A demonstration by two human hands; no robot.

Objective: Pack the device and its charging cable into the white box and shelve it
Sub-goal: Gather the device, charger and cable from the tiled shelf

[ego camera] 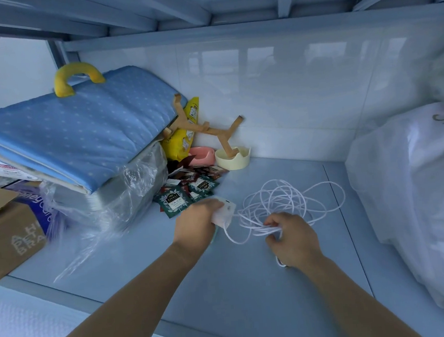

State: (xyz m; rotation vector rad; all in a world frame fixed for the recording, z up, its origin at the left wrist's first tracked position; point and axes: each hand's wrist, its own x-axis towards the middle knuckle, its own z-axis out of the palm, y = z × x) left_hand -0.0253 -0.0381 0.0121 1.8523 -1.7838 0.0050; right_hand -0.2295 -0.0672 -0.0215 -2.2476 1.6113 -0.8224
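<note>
Left hand [197,218]: fingers curled round the small white device [227,211], gripping it low over the blue shelf [225,287]. Right hand [291,238]: fingers closed on a bunch of loops of the white charging cable [284,198]. Rest of the cable sprawls in a loose tangle on the shelf just behind, w/ one strand running to the device. Tea sachets [175,201] right beside the left hand. Further back: cream cup [233,159] w/ a wooden stand [207,128] in it, blue pad [79,126] at left, white bag [415,179] at right.
</note>
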